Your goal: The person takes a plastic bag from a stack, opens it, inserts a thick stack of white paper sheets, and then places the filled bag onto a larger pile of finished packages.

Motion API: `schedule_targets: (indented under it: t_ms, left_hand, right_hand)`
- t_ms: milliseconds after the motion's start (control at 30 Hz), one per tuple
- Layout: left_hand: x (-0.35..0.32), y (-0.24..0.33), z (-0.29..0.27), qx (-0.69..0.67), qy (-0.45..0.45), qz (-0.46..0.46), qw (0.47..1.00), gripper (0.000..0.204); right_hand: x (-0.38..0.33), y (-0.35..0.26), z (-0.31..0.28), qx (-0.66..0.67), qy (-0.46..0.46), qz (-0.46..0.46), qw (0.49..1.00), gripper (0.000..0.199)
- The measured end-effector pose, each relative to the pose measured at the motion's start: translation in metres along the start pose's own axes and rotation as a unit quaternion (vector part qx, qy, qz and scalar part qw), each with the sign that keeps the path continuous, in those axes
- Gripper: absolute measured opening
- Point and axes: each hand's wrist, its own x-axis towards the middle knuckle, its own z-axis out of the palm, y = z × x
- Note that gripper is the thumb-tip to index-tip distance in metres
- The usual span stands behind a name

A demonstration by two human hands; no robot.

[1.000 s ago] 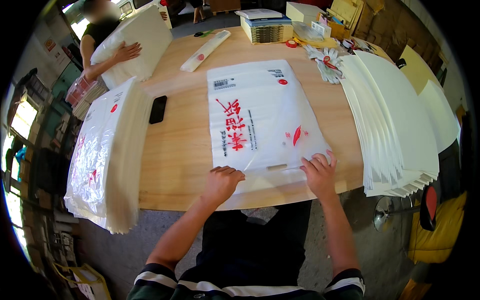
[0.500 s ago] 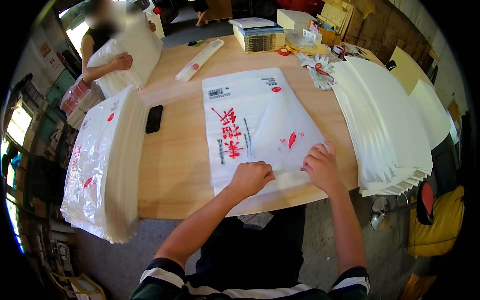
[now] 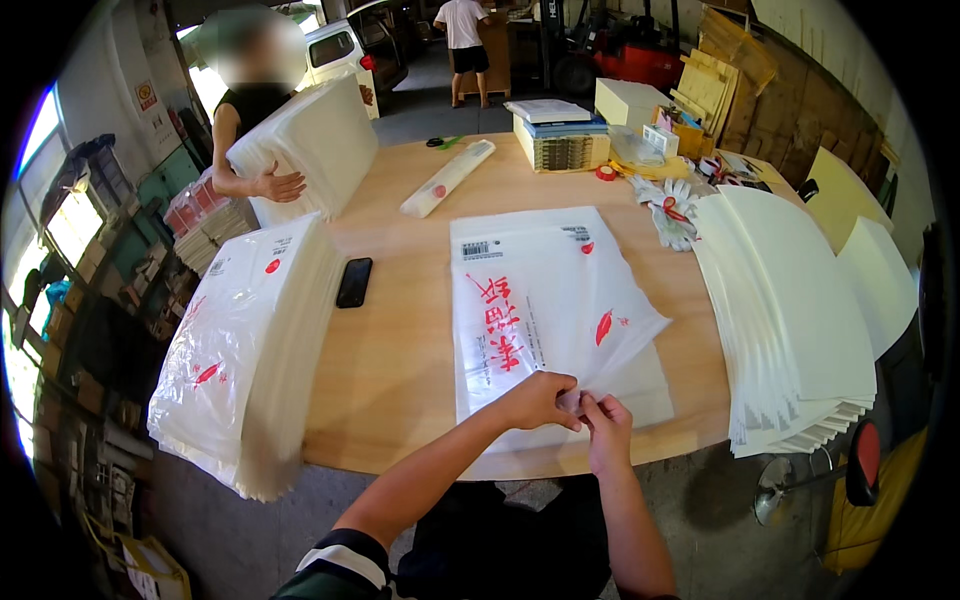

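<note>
A clear plastic bag (image 3: 545, 300) with red printing lies flat on the round wooden table (image 3: 400, 340), over a pile of like bags. My left hand (image 3: 538, 400) and my right hand (image 3: 605, 432) meet at its near edge. Both pinch that edge between their fingertips. The bag's right lower corner is lifted off the pile and folded inward.
A thick stack of filled bags (image 3: 240, 350) sits at the table's left, a black phone (image 3: 354, 282) beside it. White sheets (image 3: 790, 320) are piled on the right. A rolled bundle (image 3: 447, 178), boxes (image 3: 560, 135) and gloves (image 3: 672, 205) lie at the far side. Another person (image 3: 262, 140) holds a white stack at the far left.
My hands have come together at the middle of the bag's near edge, where they were apart and flat. The bag's right corner has lifted. The view has tilted up.
</note>
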Motion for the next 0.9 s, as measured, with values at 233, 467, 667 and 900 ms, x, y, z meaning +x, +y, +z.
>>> schedule_targets:
  t_ms: [233, 467, 667, 900]
  left_hand:
    - [-0.013, -0.051, -0.039, -0.241, 0.297, -0.035, 0.923, 0.025]
    - [-0.05, -0.059, -0.064, -0.218, 0.271, -0.117, 0.93, 0.048]
    - [-0.049, -0.031, -0.054, 0.001, 0.07, 0.032, 0.997, 0.048]
    - [-0.052, -0.037, -0.02, 0.163, 0.308, 0.025, 0.937, 0.024]
  right_hand:
    - [0.023, 0.01, -0.08, 0.316, 0.133, 0.038, 0.939, 0.026]
    - [0.005, -0.072, -0.069, -0.004, 0.045, -0.039, 0.998, 0.04]
    - [0.025, -0.048, -0.051, -0.362, -0.059, -0.095, 0.926, 0.02]
    - [0.02, -0.028, -0.041, -0.257, -0.001, -0.12, 0.959, 0.018]
